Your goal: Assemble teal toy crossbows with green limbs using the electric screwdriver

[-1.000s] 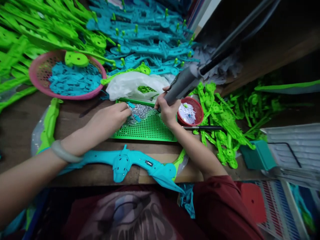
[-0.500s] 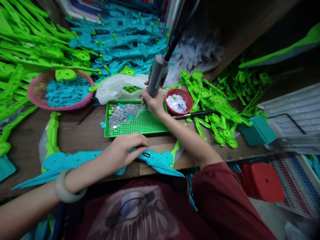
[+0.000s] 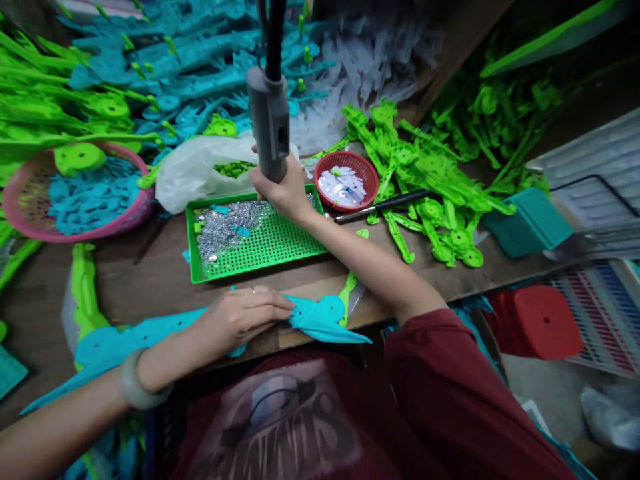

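My right hand [image 3: 286, 190] is wrapped around a grey electric screwdriver [image 3: 270, 127], which hangs from a dark cord or hose above. Its lower end is hidden behind the hand, over a green perforated tray [image 3: 260, 263] that holds a heap of small silver screws [image 3: 230, 233]. At the table's front edge lies a long blue plastic part [image 3: 325, 313] with pointed ends and green arms. My left hand [image 3: 243, 317] bears on its middle, fingers together and curved over it. Those fingers cover the part's centre, and the thumb is hidden.
A pink basket [image 3: 75, 235] of blue pieces stands left; a red basket [image 3: 370, 193] of white pieces sits right of the tray. A black-handled rod [image 3: 385, 205] lies beside green parts [image 3: 425, 167]. Blue parts [image 3: 200, 73] pile up behind. A red stool [image 3: 545, 323] stands below right.
The view has shifted. My left fingers have come down flatter over the blue part, covering the dark slot that showed before. My right hand still holds the screwdriver above the tray.
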